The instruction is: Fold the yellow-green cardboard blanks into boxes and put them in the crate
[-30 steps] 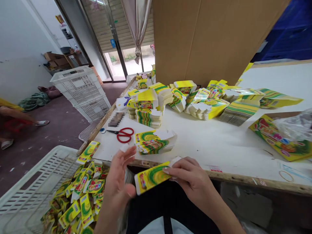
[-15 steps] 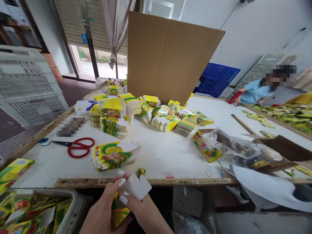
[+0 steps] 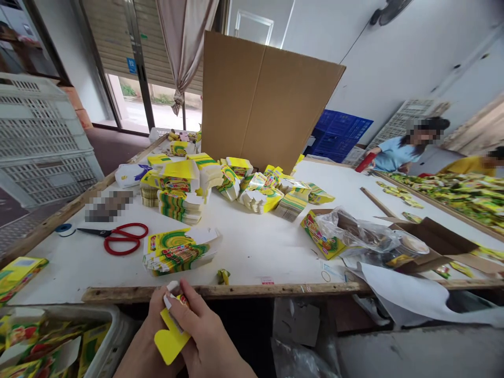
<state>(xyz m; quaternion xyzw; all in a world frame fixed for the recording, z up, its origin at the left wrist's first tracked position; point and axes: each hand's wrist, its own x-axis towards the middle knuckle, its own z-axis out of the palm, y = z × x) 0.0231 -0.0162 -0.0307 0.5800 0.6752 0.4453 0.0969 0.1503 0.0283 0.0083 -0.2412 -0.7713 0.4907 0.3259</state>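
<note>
Just in front of the table's near edge, my left hand (image 3: 148, 332) and my right hand (image 3: 205, 321) are closed around a small yellow carton (image 3: 170, 340). One of its yellow flaps sticks out toward me, and white flap edges show between the fingers. The hands cover most of the carton. Beyond them on the table lies a fanned stack of flat cartons (image 3: 175, 253), with a small yellow-green wrapped piece (image 3: 223, 276) to its right. Scissors with red handles (image 3: 125, 239) rest to the left of that stack.
Several carton piles (image 3: 181, 205) stand before a tall cardboard sheet (image 3: 255, 100). At lower left, a white crate (image 3: 114, 320) holds filled cartons. An open brown box (image 3: 433, 239) and plastic bag (image 3: 354, 231) lie right. A person in blue (image 3: 397, 155) is across the table.
The carton has been turned over in my hands: its white flap pointed away before, and a yellow flap now points toward me. Both hands have shifted slightly left.
</note>
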